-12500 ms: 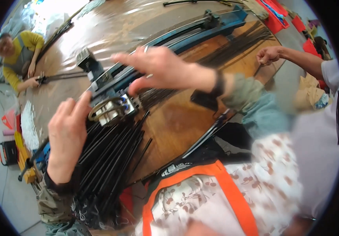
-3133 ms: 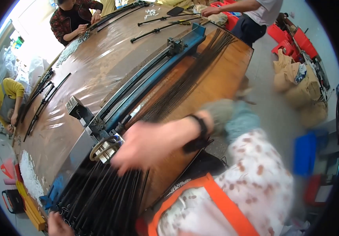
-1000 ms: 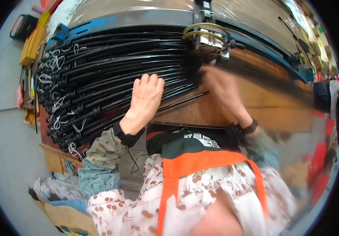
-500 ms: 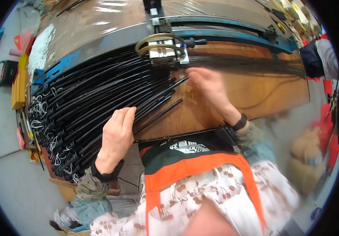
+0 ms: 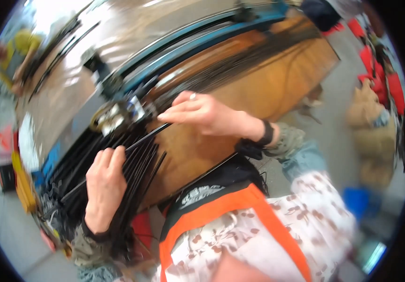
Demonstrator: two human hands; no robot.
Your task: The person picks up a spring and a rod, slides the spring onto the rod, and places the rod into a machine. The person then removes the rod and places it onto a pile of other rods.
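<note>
A long, slim black rod (image 5: 147,137) slants up from lower left to right between my hands. My left hand (image 5: 104,181) is closed, its fingers curled over the rod's middle part. At the rod's upper end my right hand (image 5: 205,114), with a ring on one finger, has its fingers pressed together; the exact grip at the tip is hidden. Just beyond my right fingertips sits a small metal clamp-like machine head (image 5: 115,118) with a yellowish hose. Under and beside my left hand lie many similar black rods (image 5: 141,176), side by side.
Thin dark strands (image 5: 240,61) lie along the brown wooden tabletop (image 5: 263,89), beside a blue metal rail (image 5: 183,47). Plastic sheeting covers the far surface. A person in yellow (image 5: 21,51) is at far left. Sacks (image 5: 374,136) and red items stand on the right.
The view has turned, so the bench now slants and the machine head appears farther left. A single rod now spans both hands. A person in yellow has come into view.
</note>
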